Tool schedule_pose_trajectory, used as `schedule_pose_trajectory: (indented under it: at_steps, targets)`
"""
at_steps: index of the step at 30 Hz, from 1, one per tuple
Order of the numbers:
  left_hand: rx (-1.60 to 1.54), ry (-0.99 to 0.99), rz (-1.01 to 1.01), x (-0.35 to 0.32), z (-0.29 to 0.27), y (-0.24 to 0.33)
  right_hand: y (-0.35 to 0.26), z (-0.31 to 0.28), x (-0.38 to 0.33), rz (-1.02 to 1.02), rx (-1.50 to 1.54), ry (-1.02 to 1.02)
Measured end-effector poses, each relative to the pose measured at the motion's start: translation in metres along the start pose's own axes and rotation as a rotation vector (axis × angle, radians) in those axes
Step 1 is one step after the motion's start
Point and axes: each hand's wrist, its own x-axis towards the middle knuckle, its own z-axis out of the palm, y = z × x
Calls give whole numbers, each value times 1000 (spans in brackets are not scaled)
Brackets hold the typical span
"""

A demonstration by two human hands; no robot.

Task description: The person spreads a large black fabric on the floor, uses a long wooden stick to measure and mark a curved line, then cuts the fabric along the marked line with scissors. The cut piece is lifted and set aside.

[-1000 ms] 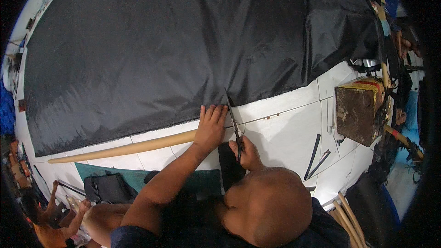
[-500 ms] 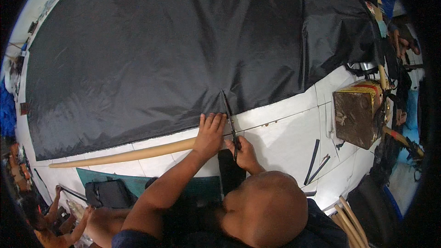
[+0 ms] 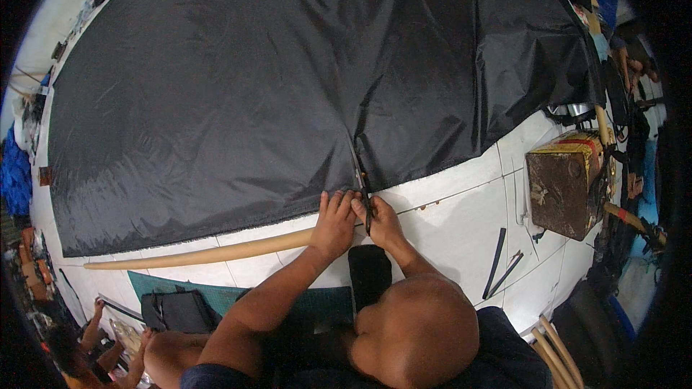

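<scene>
A large sheet of black fabric (image 3: 216, 101) lies spread over the white tiles, creased around the cut. My right hand (image 3: 382, 225) is closed on the handles of a pair of black-handled scissors (image 3: 360, 169), whose long blades point away from me over the near edge of the cloth. The lower blade is largely hidden by the fabric. Just left of the scissors, my left hand (image 3: 334, 227) rests with fingers stretched over the fabric's near edge; its thumb is not clearly seen. A tapering tan cardboard tube or roll (image 3: 216, 253) runs from beneath my left wrist toward the left.
A green mat (image 3: 288, 302) and a black bag (image 3: 176, 310) lie nearer me on the left. Two dark strips (image 3: 494, 263) sit on the tiles at right, before a worn box (image 3: 562, 187). Tan tubes (image 3: 555, 353) stand lower right. Another person (image 3: 76, 349) works at lower left.
My right hand and the scissors have pushed farther forward into the fabric, close against my left hand. My left hand has shifted slightly nearer me and to the right.
</scene>
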Motion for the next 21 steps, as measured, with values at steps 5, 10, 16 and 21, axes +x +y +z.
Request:
schedule_pose_trajectory:
  at_steps: [5, 10, 16, 21]
  targets:
    - [-19, -10, -27, 0, 1, 0, -6, 4, -2, -77, -51, 65]
    - [16, -2, 5, 0, 6, -4, -9, 3, 25, -44, -52, 63]
    - [17, 8, 17, 0, 2, 0, -42, 1, 65, -85, -39, 129]
    - [49, -9, 21, 2, 1, -1, -36, 8, 74, -135, 27, 170]
